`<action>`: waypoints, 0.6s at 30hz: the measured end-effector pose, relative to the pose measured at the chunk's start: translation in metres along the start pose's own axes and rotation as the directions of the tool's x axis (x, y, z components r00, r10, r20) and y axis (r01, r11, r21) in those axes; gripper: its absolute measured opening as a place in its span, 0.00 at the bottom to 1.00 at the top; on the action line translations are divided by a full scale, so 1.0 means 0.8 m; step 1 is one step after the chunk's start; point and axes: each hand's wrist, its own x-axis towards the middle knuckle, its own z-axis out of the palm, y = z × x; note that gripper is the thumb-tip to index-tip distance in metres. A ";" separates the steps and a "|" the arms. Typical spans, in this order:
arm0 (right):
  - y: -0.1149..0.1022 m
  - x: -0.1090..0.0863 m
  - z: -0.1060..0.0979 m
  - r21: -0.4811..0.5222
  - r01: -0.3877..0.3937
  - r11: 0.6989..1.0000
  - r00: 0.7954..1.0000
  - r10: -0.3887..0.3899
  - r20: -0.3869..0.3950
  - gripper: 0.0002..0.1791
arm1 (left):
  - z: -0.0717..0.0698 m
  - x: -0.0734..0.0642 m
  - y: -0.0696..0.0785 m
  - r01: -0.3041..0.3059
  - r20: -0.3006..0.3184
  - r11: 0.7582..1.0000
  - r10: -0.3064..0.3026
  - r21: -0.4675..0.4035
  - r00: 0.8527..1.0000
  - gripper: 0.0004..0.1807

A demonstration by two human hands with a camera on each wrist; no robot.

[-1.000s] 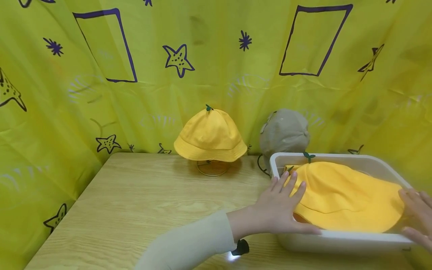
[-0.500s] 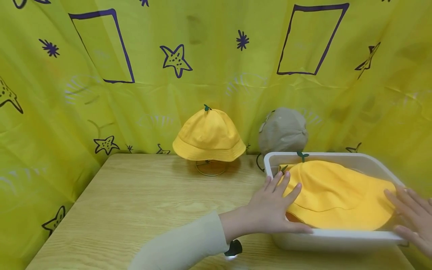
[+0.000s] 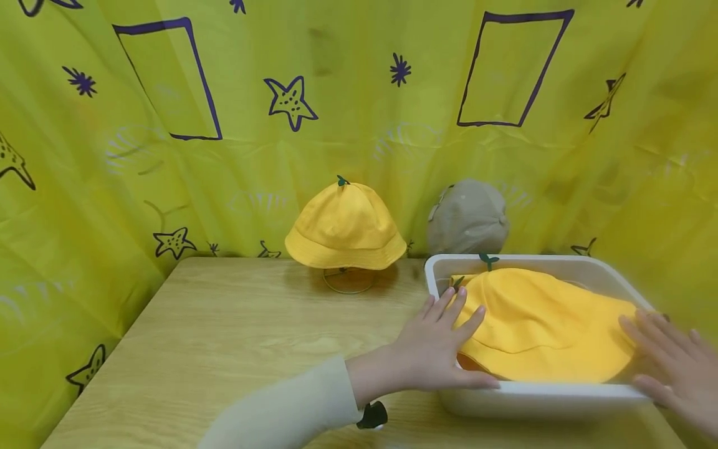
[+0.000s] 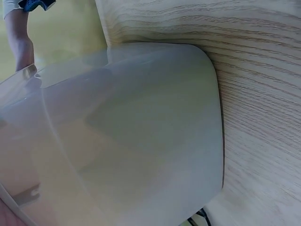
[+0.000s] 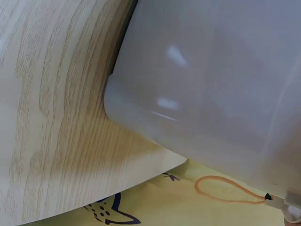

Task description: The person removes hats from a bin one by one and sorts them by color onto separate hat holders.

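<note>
Yellow hat [image 3: 344,227] sat on wire stand [image 3: 348,290] at back of table [image 3: 252,318], well left of white tub [image 3: 561,389]. Left hand [image 3: 429,349], fingers spread, lay over tub's left corner, thumb along front rim. Grey cap [image 3: 468,218] stood behind tub, lower part blocked. Second hat [image 3: 544,330] lay inside tub, between hands. Right hand [image 3: 675,365], fingers straight, lay at tub's right side, well apart from left.

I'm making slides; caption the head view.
Left hand and right hand at either end of a bin, yellow hat inside, cap behind.
</note>
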 end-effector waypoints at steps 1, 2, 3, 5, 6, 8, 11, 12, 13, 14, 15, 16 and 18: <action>-0.001 -0.001 0.001 -0.003 0.005 1.000 1.000 -0.005 0.000 0.40 | 0.001 -0.002 0.000 -0.003 0.001 1.000 0.003 -0.001 1.000 0.51; -0.002 -0.002 0.002 -0.002 0.007 1.000 1.000 -0.007 -0.001 0.41 | 0.001 -0.003 -0.001 -0.007 0.002 1.000 0.007 -0.003 1.000 0.51; -0.003 -0.002 0.003 -0.003 0.013 1.000 1.000 -0.013 -0.005 0.40 | 0.002 -0.005 -0.001 -0.009 0.002 1.000 0.009 -0.005 1.000 0.51; -0.007 -0.002 0.003 -0.010 0.015 1.000 1.000 -0.015 -0.003 0.41 | 0.003 -0.007 -0.003 -0.016 0.003 1.000 0.016 -0.008 1.000 0.50; -0.009 -0.002 0.003 -0.015 0.017 1.000 1.000 -0.017 -0.004 0.41 | 0.003 -0.008 -0.005 -0.018 0.005 1.000 0.018 -0.007 1.000 0.50; -0.014 0.000 0.002 -0.022 0.017 1.000 1.000 -0.017 -0.001 0.41 | 0.002 -0.011 -0.008 -0.021 0.002 1.000 0.021 -0.007 1.000 0.50; -0.023 0.005 0.000 -0.034 0.012 0.999 1.000 -0.012 0.007 0.40 | 0.001 -0.015 -0.014 -0.027 -0.004 1.000 0.027 -0.010 1.000 0.51; -0.026 0.006 0.000 -0.038 0.008 0.999 1.000 -0.008 0.012 0.40 | 0.000 -0.016 -0.016 -0.030 -0.009 0.999 0.030 -0.013 1.000 0.51; -0.029 0.008 -0.001 -0.042 0.004 0.999 1.000 -0.003 0.017 0.41 | 0.000 -0.017 -0.018 -0.033 -0.013 0.999 0.033 -0.017 0.999 0.51; -0.032 0.009 -0.001 -0.047 0.003 0.999 1.000 -0.002 0.020 0.41 | 0.000 -0.019 -0.020 -0.037 -0.015 0.999 0.036 -0.021 0.999 0.51; -0.034 0.011 -0.001 -0.053 0.003 0.999 1.000 -0.002 0.021 0.41 | 0.000 -0.020 -0.022 -0.040 -0.017 0.999 0.039 -0.027 0.999 0.51; -0.036 0.012 -0.002 -0.057 0.005 0.998 1.000 -0.004 0.021 0.41 | -0.001 -0.021 -0.023 -0.042 -0.018 0.999 0.042 -0.031 0.999 0.51; -0.040 0.014 -0.002 -0.064 0.007 0.998 1.000 -0.006 0.025 0.41 | -0.001 -0.025 -0.026 -0.041 -0.018 0.998 0.040 -0.040 0.999 0.51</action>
